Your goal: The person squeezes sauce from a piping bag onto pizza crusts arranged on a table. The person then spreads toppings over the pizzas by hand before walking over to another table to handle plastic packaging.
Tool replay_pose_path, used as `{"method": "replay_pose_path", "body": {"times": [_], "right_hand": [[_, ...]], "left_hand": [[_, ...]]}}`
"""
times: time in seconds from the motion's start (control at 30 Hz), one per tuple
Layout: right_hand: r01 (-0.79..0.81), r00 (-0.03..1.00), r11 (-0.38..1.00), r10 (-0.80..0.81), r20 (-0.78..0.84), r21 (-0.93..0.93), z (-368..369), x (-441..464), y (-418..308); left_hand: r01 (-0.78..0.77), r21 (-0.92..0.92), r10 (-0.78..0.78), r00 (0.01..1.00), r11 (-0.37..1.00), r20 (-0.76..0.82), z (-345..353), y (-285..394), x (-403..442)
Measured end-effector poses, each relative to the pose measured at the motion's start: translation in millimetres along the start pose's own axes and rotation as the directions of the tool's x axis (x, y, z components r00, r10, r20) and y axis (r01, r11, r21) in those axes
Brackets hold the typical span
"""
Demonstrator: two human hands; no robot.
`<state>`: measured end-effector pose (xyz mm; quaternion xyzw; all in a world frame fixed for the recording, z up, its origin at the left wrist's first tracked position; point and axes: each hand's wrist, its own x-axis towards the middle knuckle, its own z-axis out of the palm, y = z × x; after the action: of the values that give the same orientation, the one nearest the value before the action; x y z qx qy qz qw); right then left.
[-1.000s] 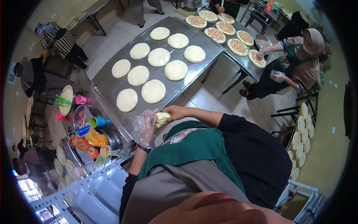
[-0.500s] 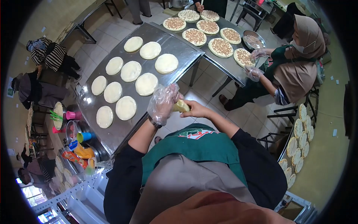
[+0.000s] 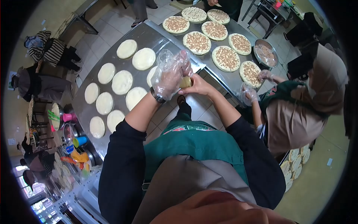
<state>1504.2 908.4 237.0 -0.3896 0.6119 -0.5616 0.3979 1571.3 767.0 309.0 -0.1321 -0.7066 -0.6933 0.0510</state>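
My left hand point(image 3: 169, 76), in a clear plastic glove with a dark watch at the wrist, is closed, its fingers curled over one end of a pale yellow piece point(image 3: 186, 82). My bare right hand point(image 3: 200, 86) grips the other end of that piece, which is partly hidden; its exact kind I cannot make out. Both hands are over the near right edge of a metal table point(image 3: 143, 35). On it lie several round pale dough discs point(image 3: 144, 59), one partly covered by my left hand.
A second metal table point(image 3: 207, 61) holds discs with brown crumbly topping point(image 3: 226, 58) and a metal bowl point(image 3: 266, 53). A co-worker point(image 3: 294, 112) with gloved hands stands close on my right. Cups and packets point(image 3: 78, 155) sit at lower left, beside a metal rack point(image 3: 80, 201).
My view has shifted forward to the right. Both hands, still together on the pale yellow piece, have moved along the table edge toward the second table. The co-worker now appears nearer.
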Motion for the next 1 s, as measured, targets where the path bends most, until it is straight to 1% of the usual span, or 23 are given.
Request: {"method": "replay_pose_path", "body": {"times": [0.03, 0.07, 0.1, 0.13, 0.17, 0.23, 0.27, 0.3, 0.37, 0.43, 0.5, 0.53, 0.57, 0.63, 0.7, 0.73, 0.77, 0.8, 0.83, 0.87, 0.9, 0.97, 1.0], "right_hand": [[0.026, 0.999, 1.0, -0.027, -0.044, -0.009, -16.9, 17.0, -5.6], [0.044, 0.995, 0.999, -0.045, -0.086, -0.014, -31.2, 31.7, -7.4], [0.033, 0.996, 0.999, -0.034, -0.083, -0.018, -49.0, 49.3, -6.8], [0.049, 0.996, 0.999, -0.051, -0.068, -0.021, -65.3, 65.5, -5.3], [0.069, 0.996, 0.997, -0.07, -0.053, -0.018, -78.8, 80.3, -3.4], [-0.045, 0.998, 0.99, 0.052, -0.045, 0.136, -103.4, 104.5, -20.0], [-0.082, 0.996, 0.978, 0.087, -0.019, 0.19, -119.7, 118.6, -14.7], [-0.12, 0.993, 0.963, 0.121, 0.01, 0.241, -135.0, 131.7, -12.9], [-0.149, 0.987, 0.975, 0.156, -0.028, 0.166, -161.5, 153.4, -8.7], [-0.202, 0.967, 0.978, 0.208, -0.148, 0.054, -189.0, 179.3, 12.0], [-0.283, 0.938, 0.933, 0.221, -0.266, -0.221, -220.2, 199.2, 22.6], [-0.294, 0.94, 0.932, 0.241, -0.243, -0.213, -233.2, 206.4, 33.7], [-0.274, 0.934, 0.952, 0.229, -0.275, -0.136, -248.4, 217.2, 42.6], [-0.25, 0.929, 0.967, 0.228, -0.292, -0.04, -282.5, 243.9, 75.7], [-0.079, 0.945, 0.978, 0.013, -0.326, -0.192, -311.9, 265.9, 131.8], [-0.089, 0.948, 0.98, 0.028, -0.318, -0.177, -316.7, 276.4, 134.8], [-0.08, 0.915, 0.997, 0.078, -0.395, 0.012, -322.8, 288.7, 127.4], [-0.059, 0.877, 0.978, 0.146, -0.458, 0.199, -326.9, 297.3, 123.5], [-0.076, 0.879, 0.975, 0.165, -0.448, 0.209, -329.6, 302.6, 127.2], [-0.062, 0.872, 0.976, 0.156, -0.465, 0.211, -332.3, 309.2, 129.6], [-0.046, 0.864, 0.976, 0.144, -0.483, 0.211, -334.5, 316.7, 134.2], [-0.026, 0.834, 0.986, 0.113, -0.54, 0.166, -329.1, 329.4, 147.7], [-0.006, 0.841, 0.974, 0.126, -0.525, 0.224, -324.3, 333.3, 152.4]], "left_hand": [[-0.007, -0.003, 0.007, 1.0, 1.0, 0.001, -8.5, -7.2, 19.5], [-0.178, 0.496, 0.246, 0.967, 0.85, -0.074, -14.2, -13.1, 36.1], [-0.22, 0.866, 0.477, 0.878, 0.449, -0.024, -21.0, -15.4, 55.4], [0.028, 0.525, 0.066, 0.985, 0.85, -0.159, -30.6, -29.2, 74.8], [0.041, 0.517, 0.054, 0.985, 0.855, -0.167, -39.8, -35.7, 94.6], [-0.155, 0.834, 0.349, 0.936, 0.53, -0.048, -56.2, -39.5, 134.3], [0.192, 0.408, -0.156, 0.98, 0.893, -0.121, -66.6, -51.2, 152.2], [0.21, 0.398, -0.171, 0.977, 0.893, -0.13, -74.5, -63.1, 170.5], [-0.128, 0.705, 0.269, 0.959, 0.697, -0.092, -84.5, -86.5, 196.8], [-0.016, 0.679, 0.111, 0.989, 0.734, -0.096, -98.2, -79.3, 222.5], [0.149, 0.48, -0.169, 0.986, 0.865, -0.002, -112.9, -81.4, 250.4], [-0.041, 0.828, -0.092, 0.99, 0.559, 0.111, -123.7, -120.8, 257.1], [-0.014, 0.829, -0.104, 0.991, 0.559, 0.086, -130.0, -150.7, 268.3], [-0.327, 0.815, 0.325, 0.928, 0.478, 0.181, -139.9, -193.9, 289.5], [-0.297, 0.841, 0.262, 0.946, 0.452, 0.193, -147.1, -193.5, 308.4], [-0.176, 0.745, 0.121, 0.984, 0.643, 0.127, -144.0, -176.1, 326.8], [-0.03, 0.613, -0.028, 0.996, 0.79, 0.084, -145.0, -162.2, 344.2], [-0.011, 0.605, -0.042, 0.997, 0.796, 0.072, -149.7, -154.0, 357.4], [0.271, 0.605, -0.321, 0.947, 0.749, -0.026, -154.3, -147.1, 368.8], [0.521, 0.582, -0.57, 0.813, 0.624, -0.116, -157.9, -147.5, 375.4], [0.53, 0.578, -0.578, 0.807, 0.621, -0.12, -163.6, -164.2, 376.5], [0.392, 0.492, -0.339, 0.92, 0.777, -0.199, -185.3, -221.0, 373.8], [0.059, 0.85, -0.142, 0.99, 0.523, 0.018, -195.6, -225.7, 370.4]]}}
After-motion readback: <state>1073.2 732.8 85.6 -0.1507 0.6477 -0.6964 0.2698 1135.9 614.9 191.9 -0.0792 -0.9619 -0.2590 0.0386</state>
